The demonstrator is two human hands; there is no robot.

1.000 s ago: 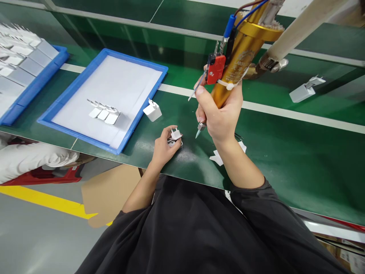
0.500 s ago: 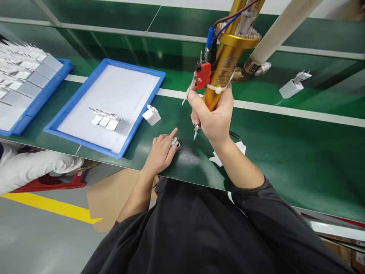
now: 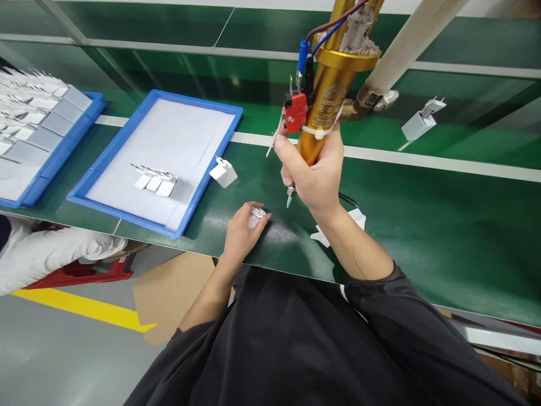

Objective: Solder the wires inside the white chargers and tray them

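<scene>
- A person's left hand (image 3: pixel 240 234) gripped a white charger (image 3: pixel 257 217) at the table's (image 3: pixel 439 242) near side, its fingers narrow around the sides and its prongs facing up.
- The right hand (image 3: pixel 316 175) was wrapped around a gold tool (image 3: pixel 325 107), fingers closed on the barrel just below a red switch (image 3: pixel 296 114).
- The tool's pale nozzle (image 3: pixel 289 201) pointed down over the table, to the right of the gripped charger and apart from it.
- To the left, a blue tray (image 3: pixel 198 102) with a white lining carried three chargers (image 3: pixel 155 184) standing side by side.
- A lone charger (image 3: pixel 224 173) sat just beside the tray's right rim.
- Another charger (image 3: pixel 418 126) lay at the far right, beyond a white strip (image 3: pixel 431 161).
- A scrap of paper (image 3: pixel 358 218) lay beneath the right forearm.
- At far left, a second tray (image 3: pixel 63 150) held chargers in packed rows, near a co-worker's white clothing (image 3: pixel 63 248).
</scene>
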